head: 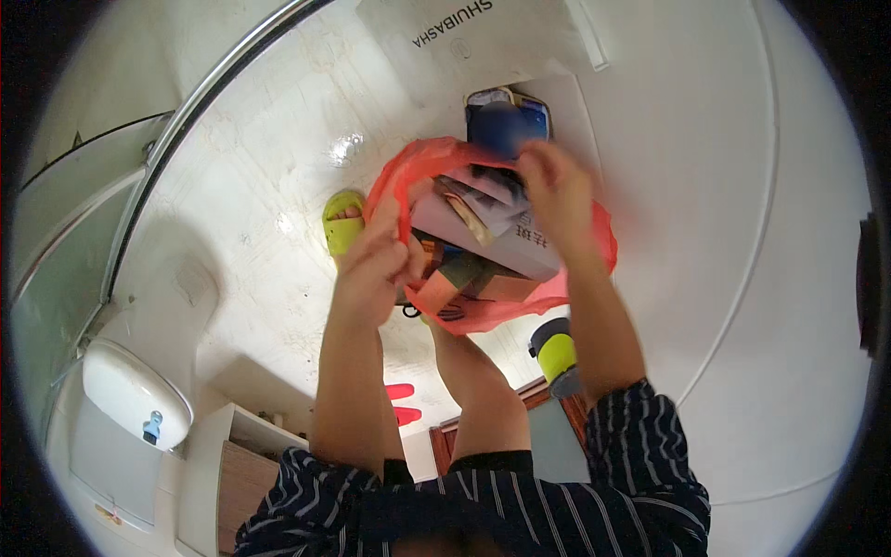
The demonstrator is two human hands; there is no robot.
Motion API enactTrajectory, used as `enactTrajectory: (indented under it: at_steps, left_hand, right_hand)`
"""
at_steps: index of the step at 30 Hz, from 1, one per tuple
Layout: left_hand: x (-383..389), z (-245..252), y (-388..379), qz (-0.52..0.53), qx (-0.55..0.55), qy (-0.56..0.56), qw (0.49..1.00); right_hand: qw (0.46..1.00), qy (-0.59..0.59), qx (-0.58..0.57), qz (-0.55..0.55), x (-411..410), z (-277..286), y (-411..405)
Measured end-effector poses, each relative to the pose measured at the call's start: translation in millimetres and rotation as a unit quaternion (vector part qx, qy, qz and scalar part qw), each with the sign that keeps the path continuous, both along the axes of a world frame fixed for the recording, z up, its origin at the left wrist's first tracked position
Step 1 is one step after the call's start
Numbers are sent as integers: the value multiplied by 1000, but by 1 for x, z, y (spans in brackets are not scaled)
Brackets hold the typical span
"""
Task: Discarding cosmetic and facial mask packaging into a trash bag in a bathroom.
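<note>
A red plastic bag [431, 159] hangs wide at the mouth in front of me. My left hand [379, 261] grips its left rim. Inside are a white box [480, 230] bearing writing, a cream-coloured tube or sachet [468, 218], and several smaller cartons, one of them orange and dark green [449, 282]. Over the bag's far right edge is my right hand [557, 191], its fingers pinched on a blurred, dark blue round object [495, 130]. Just behind that object, a case or tray with blue contents [536, 115] is partly covered.
A white toilet [136, 390] and a low cabinet [240, 473] stand at left, below a curved metal rail [230, 59]. A yellow-green and grey container [557, 351] sits near my right forearm. Red slippers [402, 404] lie behind my legs. A white hose or cable [759, 230] runs along the right.
</note>
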State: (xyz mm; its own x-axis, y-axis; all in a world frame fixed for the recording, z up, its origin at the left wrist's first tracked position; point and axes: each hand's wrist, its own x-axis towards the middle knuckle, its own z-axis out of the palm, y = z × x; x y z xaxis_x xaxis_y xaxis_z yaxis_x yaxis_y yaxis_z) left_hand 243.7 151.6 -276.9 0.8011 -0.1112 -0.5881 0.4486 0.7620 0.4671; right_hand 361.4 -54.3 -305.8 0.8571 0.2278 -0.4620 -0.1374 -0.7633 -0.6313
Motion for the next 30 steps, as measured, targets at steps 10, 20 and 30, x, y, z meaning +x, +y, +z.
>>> enactTrajectory:
  at_steps: [10, 20, 30]
  left_hand:
    - [6, -2, 17, -4, -68, 28, 997]
    - [26, -13, 10, 51, -33, 61, 996]
    - [53, -1, -4, -4, 39, 69, 997]
  right_hand:
    - [776, -66, -486, 397, 100, -229, 6]
    - [920, -46, -322, 217, 64, -168, -49]
    - [964, -141, -127, 184, -59, 52, -18]
